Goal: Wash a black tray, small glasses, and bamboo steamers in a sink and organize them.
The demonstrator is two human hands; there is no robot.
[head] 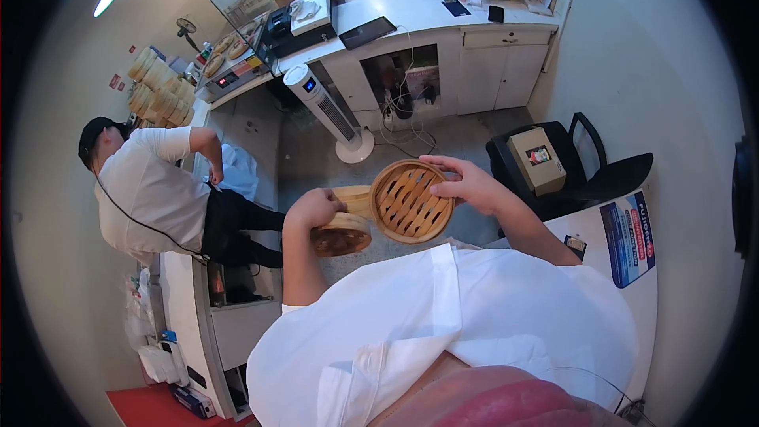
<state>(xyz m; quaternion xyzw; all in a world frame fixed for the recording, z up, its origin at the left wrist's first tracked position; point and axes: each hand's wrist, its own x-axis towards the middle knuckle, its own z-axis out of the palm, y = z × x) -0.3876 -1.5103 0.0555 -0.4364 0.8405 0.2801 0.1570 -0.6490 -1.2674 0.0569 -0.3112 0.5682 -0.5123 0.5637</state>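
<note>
My right hand (468, 184) grips a round bamboo steamer basket (411, 201) by its rim, thumb on the face. The basket is tilted up, so its slatted bottom faces me. To the left, my left hand (314, 209) is closed on a second bamboo steamer piece (341, 235), which is darker on its visible face. Another pale bamboo steamer ring (354, 200) shows just behind that hand, beside the slatted basket. My fingers partly hide where these two pieces meet, and I cannot tell whether they are joined. All are held above the floor in front of my body.
A co-worker (154, 190) in a white shirt stands at the left counter. Stacked bamboo steamers (160, 92) rise behind them. Ahead stands a white tower fan (326, 110) with loose cables nearby. A black chair (569, 136) at right bears a cardboard box (535, 160).
</note>
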